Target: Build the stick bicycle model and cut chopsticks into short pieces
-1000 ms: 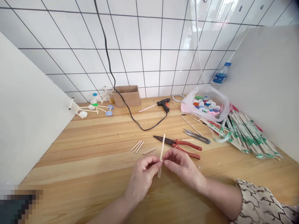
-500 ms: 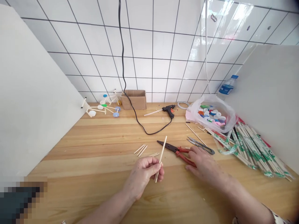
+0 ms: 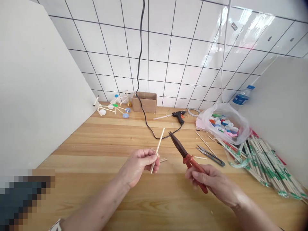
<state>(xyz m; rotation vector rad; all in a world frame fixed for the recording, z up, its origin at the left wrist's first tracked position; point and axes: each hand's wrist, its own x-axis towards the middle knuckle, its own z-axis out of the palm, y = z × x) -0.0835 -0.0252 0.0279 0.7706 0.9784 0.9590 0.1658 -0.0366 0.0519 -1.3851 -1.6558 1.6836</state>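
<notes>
Between thumb and fingers, my left hand (image 3: 141,163) pinches a thin wooden stick (image 3: 159,143), tilted with its upper end leaning right. My right hand (image 3: 207,179) is wrapped round the red handles of long-nose pliers (image 3: 179,145). The dark jaws point up and to the left, a short way right of the stick and apart from it. Short cut sticks (image 3: 163,160) lie on the table just behind my left hand, which partly hides others. Thread snips (image 3: 211,156) rest to the right of the pliers, with another short stick (image 3: 200,157) beside them.
A black glue gun (image 3: 179,116) lies at the back, its cord crossing the table. Behind stand a cardboard box (image 3: 149,104) and stick-and-cap models (image 3: 113,107). On the right are a bag of bottle caps (image 3: 204,118), wrapped chopsticks (image 3: 269,166) and a water bottle (image 3: 243,95).
My right hand has picked up the pliers from the table and raised them toward the stick. My left hand still holds the stick. The view has shifted slightly.
</notes>
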